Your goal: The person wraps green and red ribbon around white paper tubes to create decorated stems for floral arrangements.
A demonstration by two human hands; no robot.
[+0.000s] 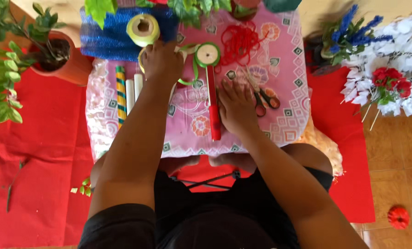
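Note:
My left hand point(162, 62) reaches forward and covers a tape roll point(141, 57) near the back of the pink patterned cloth point(279, 69); its fingers curl over the roll. My right hand point(236, 108) lies flat on the cloth, palm down, holding nothing. A long red stick point(213, 110) lies just left of the right hand. A green ribbon spool point(207, 55) sits at the stick's far end. Red-handled scissors point(263, 97) lie just right of the right hand. A yellow-green ribbon roll point(143, 29) rests on blue mesh point(100, 39).
A striped stick point(120, 94) and white tubes point(133, 90) lie at the cloth's left. Red string point(240, 41) is piled at the back. A potted plant point(54, 55) stands at left, artificial flowers point(385, 78) at right. A red mat point(40, 152) covers the floor.

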